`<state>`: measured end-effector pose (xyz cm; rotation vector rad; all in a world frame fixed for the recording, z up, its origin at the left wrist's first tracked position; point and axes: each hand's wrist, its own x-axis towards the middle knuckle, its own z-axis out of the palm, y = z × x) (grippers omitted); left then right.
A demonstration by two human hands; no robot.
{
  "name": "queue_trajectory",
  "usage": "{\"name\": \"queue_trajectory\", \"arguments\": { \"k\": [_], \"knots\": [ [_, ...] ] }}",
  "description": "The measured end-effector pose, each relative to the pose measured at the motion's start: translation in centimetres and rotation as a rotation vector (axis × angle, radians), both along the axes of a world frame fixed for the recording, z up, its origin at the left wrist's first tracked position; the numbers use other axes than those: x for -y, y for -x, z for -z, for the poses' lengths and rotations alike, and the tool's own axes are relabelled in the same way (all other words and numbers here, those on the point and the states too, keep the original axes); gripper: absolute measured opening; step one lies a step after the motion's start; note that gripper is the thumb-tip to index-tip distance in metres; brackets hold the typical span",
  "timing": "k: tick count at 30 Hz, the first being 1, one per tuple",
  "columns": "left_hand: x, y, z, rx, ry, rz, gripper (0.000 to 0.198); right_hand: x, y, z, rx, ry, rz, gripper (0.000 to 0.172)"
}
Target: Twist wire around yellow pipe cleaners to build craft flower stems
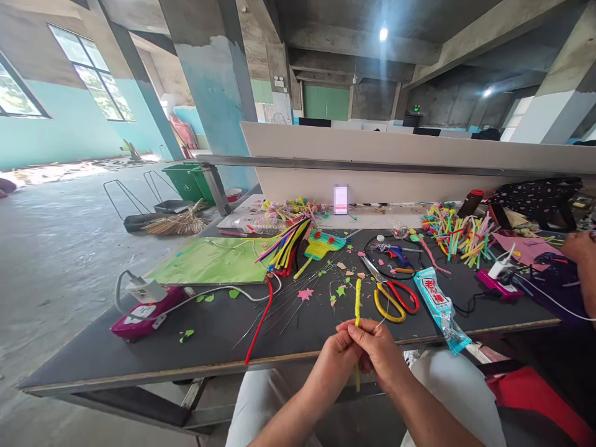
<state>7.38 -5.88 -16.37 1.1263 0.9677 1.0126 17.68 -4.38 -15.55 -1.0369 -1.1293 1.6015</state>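
A yellow pipe cleaner (pixel 357 301) stands upright between my two hands, its upper part thick and wound, a thin tail hanging below. My left hand (pixel 342 351) and my right hand (pixel 376 347) meet at the table's front edge, with thumbs and fingers pinched on it. A thin wire sticks out by the right fingers. Just beyond lie scissors (pixel 395 301) with one yellow and one red handle loop. A red pipe cleaner (pixel 259 320) lies to the left, near thin loose wires (pixel 284 310). Farther back is a yellow and turquoise pipe-cleaner piece (pixel 323 245).
A purple power strip (pixel 146 316) with a white plug sits at left, beside a green sheet (pixel 209 261). Bundled pipe cleaners (pixel 291 245), a blue glue gun (pixel 395 253), a blue wrapper (pixel 440 304) and a phone (pixel 341 200) lie around. Another person's hand (pixel 582 251) is at far right.
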Motion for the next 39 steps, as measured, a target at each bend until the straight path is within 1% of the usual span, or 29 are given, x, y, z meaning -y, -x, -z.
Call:
{"name": "queue_trajectory", "arguments": {
  "k": [3,6,10,15,17,18,21,23,28,30,32,35,39],
  "knots": [
    [0.0,0.1,-0.5,0.033,-0.018,0.059,0.037,-0.1,-0.2,0.0,-0.069,0.047,-0.006,0.035],
    [0.1,0.2,-0.7,0.043,-0.012,0.053,0.037,-0.2,-0.5,0.1,-0.089,0.061,-0.029,0.035],
    [0.1,0.6,-1.1,-0.002,-0.004,0.060,0.040,-0.1,-0.6,-0.1,-0.083,0.030,-0.061,0.036],
    [0.4,1.2,-1.2,0.119,0.024,0.036,0.040,-0.1,-0.7,-0.3,-0.127,-0.022,-0.111,0.038],
    [0.5,1.4,-0.9,0.150,0.045,0.021,0.039,-0.2,-1.1,-0.4,-0.116,-0.052,-0.063,0.039],
    [0.6,1.5,-0.7,0.153,0.057,0.013,0.039,-0.3,-1.3,-0.3,-0.090,-0.076,-0.011,0.038],
    [0.8,1.7,-0.2,0.168,0.103,-0.004,0.040,-0.7,-2.0,-0.3,0.021,-0.178,0.134,0.030],
    [1.0,1.7,0.0,0.184,0.118,0.003,0.041,-0.9,-2.3,-0.2,0.056,-0.222,0.147,0.024],
    [1.2,1.9,-0.2,0.266,0.100,0.037,0.038,-0.9,-2.3,-0.1,0.040,-0.177,0.057,0.026],
    [1.4,2.0,-0.4,0.330,0.063,0.060,0.038,-0.8,-2.4,-0.2,0.043,-0.174,0.031,0.026],
    [1.4,2.1,-0.7,0.386,0.023,0.071,0.033,-0.7,-2.5,-0.5,0.047,-0.184,0.003,0.026],
    [1.4,2.1,-1.0,0.443,0.024,0.047,0.024,-0.7,-2.6,-0.9,0.052,-0.189,-0.048,0.026],
    [0.9,2.0,-1.1,0.432,0.056,0.014,0.024,-0.6,-2.4,-0.8,0.054,-0.186,-0.089,0.027]
  ]
}}
